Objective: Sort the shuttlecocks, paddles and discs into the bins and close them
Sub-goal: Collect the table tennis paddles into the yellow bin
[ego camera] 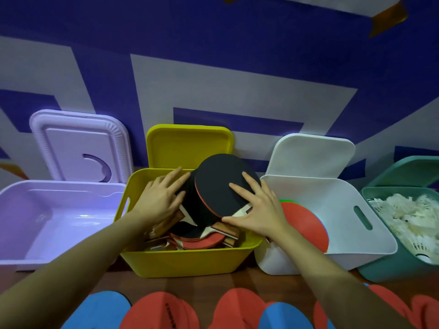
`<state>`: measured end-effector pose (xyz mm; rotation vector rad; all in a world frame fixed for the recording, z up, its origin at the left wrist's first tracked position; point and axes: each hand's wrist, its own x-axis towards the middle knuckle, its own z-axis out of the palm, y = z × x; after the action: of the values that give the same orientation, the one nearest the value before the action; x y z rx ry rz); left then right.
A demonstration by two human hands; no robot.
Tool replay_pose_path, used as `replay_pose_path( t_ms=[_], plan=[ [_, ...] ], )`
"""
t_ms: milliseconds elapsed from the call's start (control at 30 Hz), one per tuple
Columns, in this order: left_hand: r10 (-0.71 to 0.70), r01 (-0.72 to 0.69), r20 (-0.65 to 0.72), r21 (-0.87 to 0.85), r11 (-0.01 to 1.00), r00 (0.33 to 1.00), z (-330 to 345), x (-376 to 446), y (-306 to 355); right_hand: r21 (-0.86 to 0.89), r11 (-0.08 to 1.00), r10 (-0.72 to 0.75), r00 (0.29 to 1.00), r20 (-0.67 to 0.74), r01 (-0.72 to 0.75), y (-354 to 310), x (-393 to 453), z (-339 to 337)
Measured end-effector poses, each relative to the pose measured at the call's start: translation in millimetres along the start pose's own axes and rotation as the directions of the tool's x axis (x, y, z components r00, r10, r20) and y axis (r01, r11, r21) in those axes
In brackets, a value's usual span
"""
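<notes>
The yellow bin [190,260] stands between the lilac and white bins, its lid up, heaped with paddles [202,233]. The right hand [257,210], fingers spread flat, presses the top black paddle [218,184]; the left hand [161,198], fingers straight, touches paddles beside it.

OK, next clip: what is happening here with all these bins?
A person is sorting sports gear into four open bins. Both hands are in the yellow bin, which is piled with paddles: the left hand rests on the pile and the right hand presses flat on the top black paddle. The white bin holds a red disc, the green bin holds shuttlecocks, and the purple bin looks empty. More red and blue discs lie in front. All lids are up.
</notes>
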<state>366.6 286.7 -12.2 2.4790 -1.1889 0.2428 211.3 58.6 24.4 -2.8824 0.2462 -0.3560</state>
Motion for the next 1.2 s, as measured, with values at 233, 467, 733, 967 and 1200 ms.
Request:
replay_pose_path(
  t_ms=[233, 467, 733, 967, 1200],
  plan=[
    [-0.052, 0.052, 0.021, 0.012, 0.999, 0.998, -19.3, -15.5, -1.6, -0.070, 0.959, -0.256, 0.943, 0.212, 0.276, -38.5, 32.8, 30.6],
    [-0.183, 0.157, 0.198, 0.138, 0.978, 0.963, 8.6, -9.5, -12.6, -0.035, 0.997, 0.076, 0.968, 0.239, -0.070, -38.4, 38.3, 58.9],
    [-0.248, 0.239, 0.251, 0.068, 0.969, 0.935, 24.9, -2.7, -14.1, 0.098, 0.968, 0.202, 0.953, 0.228, -0.229, -42.2, 35.6, 70.4],
    [-0.274, 0.191, 0.339, 0.257, 0.947, 0.900, 18.4, -4.5, -0.9, -0.187, 0.971, 0.206, 0.923, 0.323, -0.152, -39.8, 22.0, 63.9],
    [-0.222, 0.139, 0.324, 0.261, 0.955, 0.920, 22.8, -12.9, 6.4, -0.211, 0.976, 0.136, 0.921, 0.366, -0.060, -36.1, 16.1, 69.3]
  ],
)
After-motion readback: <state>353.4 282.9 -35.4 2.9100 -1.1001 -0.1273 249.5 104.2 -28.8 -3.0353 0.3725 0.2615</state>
